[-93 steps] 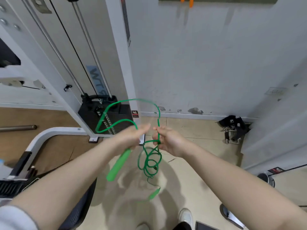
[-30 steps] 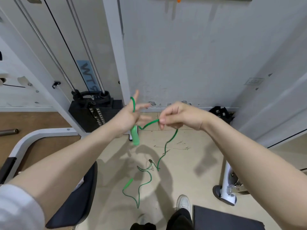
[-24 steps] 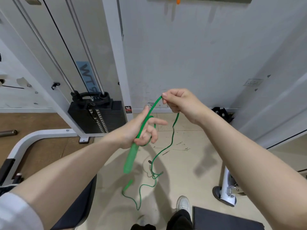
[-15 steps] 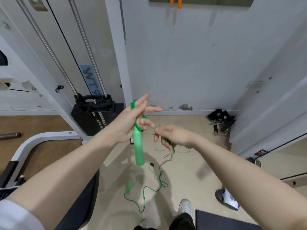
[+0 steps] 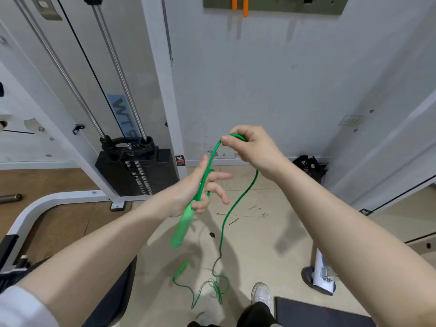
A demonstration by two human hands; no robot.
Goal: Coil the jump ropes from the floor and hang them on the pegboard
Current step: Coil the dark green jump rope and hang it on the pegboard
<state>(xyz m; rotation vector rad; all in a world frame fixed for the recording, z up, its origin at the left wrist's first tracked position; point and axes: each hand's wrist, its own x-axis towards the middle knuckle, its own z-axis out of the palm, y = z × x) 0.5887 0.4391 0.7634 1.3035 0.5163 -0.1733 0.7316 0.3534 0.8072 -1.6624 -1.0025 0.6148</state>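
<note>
A green rope (image 5: 238,204) is held taut up high; its slack is piled on the floor beside the second handle (image 5: 181,270).

clear: beige floor (image 5: 254,234) ahead | blocked: weight stack (image 5: 139,172) left, wall (image 5: 271,86) beyond

Glossy green plastic jump rope (image 5: 238,204); polished chrome guide rods (image 5: 113,67); matt black weight stack (image 5: 141,173); scuffed beige floor (image 5: 259,232); wood-look flooring (image 5: 47,182).

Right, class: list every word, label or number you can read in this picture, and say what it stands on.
"WT": upside-down dark letters on the pale blue sticker behind the weight machine's guide rods; further letters unclear.
Red-and-black label on the white post: too small to read.
Wall plate: blurred.
</note>
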